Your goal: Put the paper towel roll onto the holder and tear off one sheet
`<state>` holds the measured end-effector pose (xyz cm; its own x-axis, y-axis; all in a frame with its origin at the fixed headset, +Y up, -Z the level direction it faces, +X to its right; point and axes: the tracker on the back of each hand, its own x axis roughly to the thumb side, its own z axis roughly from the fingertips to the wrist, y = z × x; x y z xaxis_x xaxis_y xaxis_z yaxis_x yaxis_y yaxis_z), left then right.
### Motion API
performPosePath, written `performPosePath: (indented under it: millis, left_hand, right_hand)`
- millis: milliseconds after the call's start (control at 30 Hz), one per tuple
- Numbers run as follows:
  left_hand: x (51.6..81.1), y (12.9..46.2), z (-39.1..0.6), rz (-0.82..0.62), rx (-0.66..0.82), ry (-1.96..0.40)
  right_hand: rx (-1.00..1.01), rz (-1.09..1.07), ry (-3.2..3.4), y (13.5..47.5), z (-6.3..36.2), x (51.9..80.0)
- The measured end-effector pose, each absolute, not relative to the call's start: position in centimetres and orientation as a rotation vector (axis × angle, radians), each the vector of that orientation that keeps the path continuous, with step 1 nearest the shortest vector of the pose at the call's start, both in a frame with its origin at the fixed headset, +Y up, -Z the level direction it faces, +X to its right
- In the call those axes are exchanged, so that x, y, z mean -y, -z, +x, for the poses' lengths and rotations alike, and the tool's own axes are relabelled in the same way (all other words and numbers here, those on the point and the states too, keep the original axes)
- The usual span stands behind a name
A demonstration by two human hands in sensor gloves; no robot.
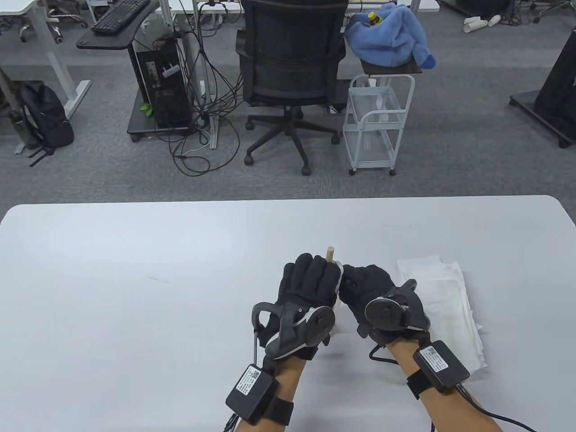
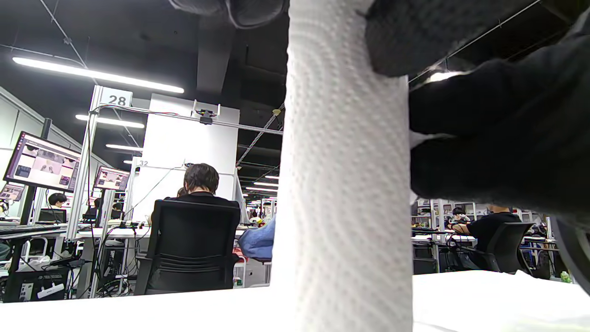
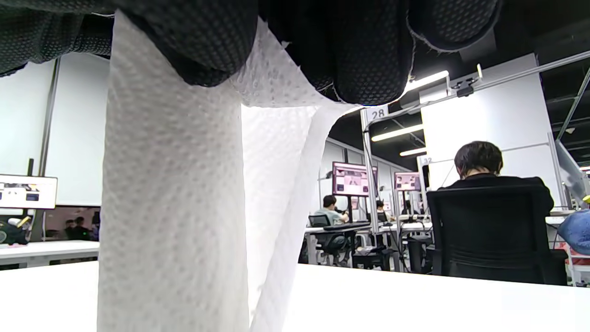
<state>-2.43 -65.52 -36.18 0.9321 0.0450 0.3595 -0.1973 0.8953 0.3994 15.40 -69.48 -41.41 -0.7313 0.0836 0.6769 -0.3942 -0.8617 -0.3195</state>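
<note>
- The white table [image 1: 135, 270] fills the lower half of the table view, and both gloved hands work near its middle, close together.
- The left hand [image 1: 310, 281], in a black sensor glove with a grey tracker strapped to its back, curls its fingers around the top of the white embossed paper towel roll [image 2: 345, 184], clamping it from the left side.
- The roll stands upright on the table (only a thin white sliver of it shows between the gloves in the table view), and it sits on the holder: the light wooden rod [image 1: 330, 253] of the holder pokes up just above the left hand's fingers.
- In the left wrist view the roll runs as a tall white column from the tabletop up to the dark fingertips [image 2: 415, 37] pressed against its upper edge.
- The right hand [image 1: 366, 288], also black-gloved with a round tracker on its back, touches the left hand and pinches the roll's loose sheet [image 3: 281, 152] between its fingertips [image 3: 368, 55]; the sheet hangs away from the roll to its right in the right wrist view.
- Just right of the right hand, a pile of flat white paper towel sheets [image 1: 450, 306] lies on the table.
</note>
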Motion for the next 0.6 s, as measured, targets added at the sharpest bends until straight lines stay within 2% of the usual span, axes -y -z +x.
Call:
performPosePath:
  millis: [600]
  left_hand:
    - [65.6, 36.2, -2.4, 0.436, 0.337, -0.148]
  right_hand:
    - [0.505, 1.019, -2.652, 42.0, 15.5, 71.6]
